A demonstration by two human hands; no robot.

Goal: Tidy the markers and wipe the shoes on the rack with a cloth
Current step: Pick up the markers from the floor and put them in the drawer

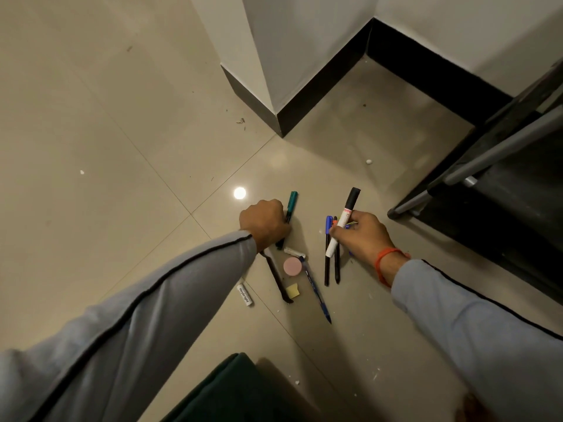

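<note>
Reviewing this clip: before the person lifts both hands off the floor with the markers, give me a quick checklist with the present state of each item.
1. Right hand grips the white marker with black cap: ok, fingers wrap its barrel.
2. Left hand closed on the teal-capped marker: ok, though the grip point is hidden.
3. Thin black pens under the right hand secured: cannot tell, they may only lie on the floor.
4. Loose items left to gather: not ok; blue pen, white Heybright stick and pink round disc remain on the floor.
5. Shoes on the black rack visible: not ok.
</note>
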